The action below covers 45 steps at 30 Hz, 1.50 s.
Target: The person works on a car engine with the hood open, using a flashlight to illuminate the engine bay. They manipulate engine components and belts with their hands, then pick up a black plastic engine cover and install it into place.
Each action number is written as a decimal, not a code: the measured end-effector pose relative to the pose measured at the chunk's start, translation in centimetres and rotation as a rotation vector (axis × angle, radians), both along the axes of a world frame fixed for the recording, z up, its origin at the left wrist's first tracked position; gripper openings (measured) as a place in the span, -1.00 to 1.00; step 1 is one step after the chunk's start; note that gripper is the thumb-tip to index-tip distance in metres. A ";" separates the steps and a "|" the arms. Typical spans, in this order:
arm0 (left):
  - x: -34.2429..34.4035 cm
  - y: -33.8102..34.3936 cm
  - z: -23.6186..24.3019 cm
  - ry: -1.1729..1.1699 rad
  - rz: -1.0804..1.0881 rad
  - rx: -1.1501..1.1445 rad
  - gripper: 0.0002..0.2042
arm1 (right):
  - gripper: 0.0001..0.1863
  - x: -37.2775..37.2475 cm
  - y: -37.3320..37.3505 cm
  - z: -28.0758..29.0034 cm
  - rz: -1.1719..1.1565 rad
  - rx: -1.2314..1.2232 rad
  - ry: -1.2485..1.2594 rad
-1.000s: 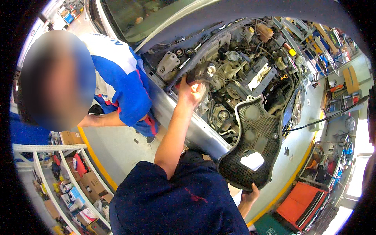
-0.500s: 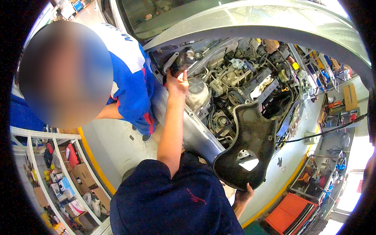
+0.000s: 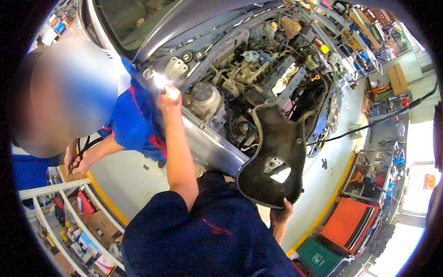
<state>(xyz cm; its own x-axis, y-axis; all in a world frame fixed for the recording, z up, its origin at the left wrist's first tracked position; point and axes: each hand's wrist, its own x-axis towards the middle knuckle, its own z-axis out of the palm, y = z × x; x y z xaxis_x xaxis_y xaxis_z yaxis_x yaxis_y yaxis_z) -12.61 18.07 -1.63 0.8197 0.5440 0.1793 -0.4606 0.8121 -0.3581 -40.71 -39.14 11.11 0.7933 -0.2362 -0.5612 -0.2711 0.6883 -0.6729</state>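
My left hand (image 3: 170, 98) is raised over the car's fender (image 3: 210, 138), near the rear corner of the engine bay. Its fingers are closed around a small light (image 3: 159, 81), whose white glare hides its shape. My right hand (image 3: 282, 212) grips the lower edge of a black engine cover (image 3: 281, 138), a curved panel with a honeycomb texture and a cut-out. The cover is tilted over the near side of the bay. Beyond it lies the exposed engine (image 3: 244, 74) with hoses and brackets.
At left stands a co-worker in a blue and white uniform (image 3: 134, 111), a black cable in their hands (image 3: 80, 161). White shelving (image 3: 76, 212) is at lower left. A dark rod (image 3: 369, 125) crosses at right, above an orange tool chest (image 3: 348, 225). The hood (image 3: 184, 21) is raised.
My left hand has moved left, away from the hood hinge, and a bright glare now shows at its fingers. The view has shifted; the right hand still grips the cover. The co-worker's hands now show.
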 end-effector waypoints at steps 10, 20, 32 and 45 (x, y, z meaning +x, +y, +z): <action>-2.3 6.5 -5.7 -0.001 -0.324 -0.005 -0.60 | -0.46 -0.8 3.1 3.3 0.050 0.074 -0.042; -3.5 -3.9 9.3 0.777 -0.031 0.042 -0.60 | -0.47 1.8 3.8 4.0 0.028 0.078 -0.031; -10.1 -11.9 7.1 0.930 -0.250 0.605 -0.49 | -0.61 4.3 5.6 6.3 -0.032 -0.009 0.195; -15.2 -22.7 9.4 1.071 -0.917 1.659 -0.50 | -0.60 3.4 6.7 4.8 -0.026 0.040 0.151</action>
<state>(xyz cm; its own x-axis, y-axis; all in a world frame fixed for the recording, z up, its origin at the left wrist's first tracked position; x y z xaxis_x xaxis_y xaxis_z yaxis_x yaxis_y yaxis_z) -27.85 -4.60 7.81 0.7705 -0.0749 -0.6330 0.6373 0.0744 0.7670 -37.29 -32.42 15.87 0.6931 -0.2308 -0.6828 -0.3484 0.7220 -0.5978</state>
